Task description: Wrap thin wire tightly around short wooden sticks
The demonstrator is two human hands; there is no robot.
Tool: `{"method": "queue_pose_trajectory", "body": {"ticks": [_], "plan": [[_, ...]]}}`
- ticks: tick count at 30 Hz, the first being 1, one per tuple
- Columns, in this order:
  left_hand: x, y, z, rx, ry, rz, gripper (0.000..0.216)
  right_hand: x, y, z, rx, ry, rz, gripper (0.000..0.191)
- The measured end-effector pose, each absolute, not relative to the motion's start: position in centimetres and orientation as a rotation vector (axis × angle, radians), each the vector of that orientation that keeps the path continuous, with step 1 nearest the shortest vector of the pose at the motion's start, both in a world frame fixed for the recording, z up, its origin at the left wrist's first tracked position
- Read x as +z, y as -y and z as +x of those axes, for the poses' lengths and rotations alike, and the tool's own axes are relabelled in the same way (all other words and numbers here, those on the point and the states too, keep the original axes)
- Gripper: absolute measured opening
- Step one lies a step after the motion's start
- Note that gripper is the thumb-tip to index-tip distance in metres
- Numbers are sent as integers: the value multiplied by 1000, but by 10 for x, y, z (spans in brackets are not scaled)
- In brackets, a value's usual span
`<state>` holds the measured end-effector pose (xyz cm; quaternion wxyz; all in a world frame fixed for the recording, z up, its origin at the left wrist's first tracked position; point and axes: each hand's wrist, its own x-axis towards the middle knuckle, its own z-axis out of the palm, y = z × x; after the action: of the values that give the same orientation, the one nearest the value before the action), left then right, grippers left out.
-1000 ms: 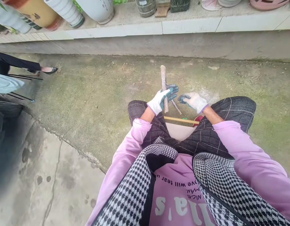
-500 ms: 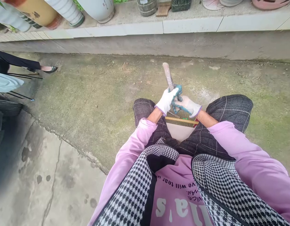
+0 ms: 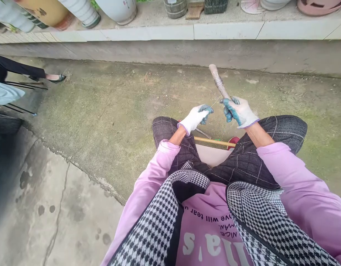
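Observation:
Both my hands wear white gloves with blue-green palms. My right hand (image 3: 240, 111) is closed around a short grey stick (image 3: 218, 81) wound with thin thread, held tilted up and away over my right knee. My left hand (image 3: 196, 116) sits over my left knee with its fingers pinched together on a thin thread (image 3: 215, 102) that runs to the stick. A thin rod (image 3: 203, 133) pokes out below my left hand. Between my knees a yellow stick (image 3: 211, 141) lies across a pale board (image 3: 210, 154), with a red object (image 3: 233, 141) at its right end.
Mossy concrete ground (image 3: 112, 111) spreads ahead, up to a low kerb (image 3: 170, 35) carrying large pots (image 3: 117, 9) and baskets. At far left, another person's leg and black shoe (image 3: 55, 78) stretch in beside thin dark rods (image 3: 19, 109). Cracked grey paving (image 3: 48, 207) lies lower left.
The stick passed from my left hand to my right hand. My right hand carried it up and to the right, and my hands moved apart with the thread stretched between them.

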<state>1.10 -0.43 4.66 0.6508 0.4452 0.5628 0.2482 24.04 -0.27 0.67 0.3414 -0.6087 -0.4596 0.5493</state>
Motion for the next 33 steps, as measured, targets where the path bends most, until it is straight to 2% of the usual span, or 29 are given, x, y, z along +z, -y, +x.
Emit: {"method": "queue_pose_trajectory", "body": {"ticks": [5, 8, 11, 15, 20, 23, 25, 30, 33], "plan": [[33, 0, 6, 442, -1282, 1183, 6, -8, -15, 271, 1000, 1852, -1993, 30], [18, -8, -8, 413, -1338, 1339, 8, -11, -12, 283, 936, 2182, -2057, 20], [11, -17, -23, 462, -1358, 1395, 6, -5, -2, 298, 1199, 2274, -1998, 20], [17, -22, -23, 521, -1333, 1236, 3, 17, 15, 312, 1686, 2113, -1660, 32], [21, -10, -2, 464, -1222, 1136, 8, 40, 23, 298, 1832, 1569, -1461, 58], [19, 2, 7, 357, -1173, 1166, 11, 36, 14, 282, 1693, 1311, -1452, 63], [20, 7, 7, 299, -1146, 1189, 11, 27, 7, 274, 1519, 1307, -1616, 60], [19, -1, -5, 317, -1185, 1268, 11, 7, -7, 272, 1022, 1986, -2142, 58], [15, -9, -12, 368, -1287, 1293, 10, 6, -8, 273, 1030, 2254, -2121, 56]]}}
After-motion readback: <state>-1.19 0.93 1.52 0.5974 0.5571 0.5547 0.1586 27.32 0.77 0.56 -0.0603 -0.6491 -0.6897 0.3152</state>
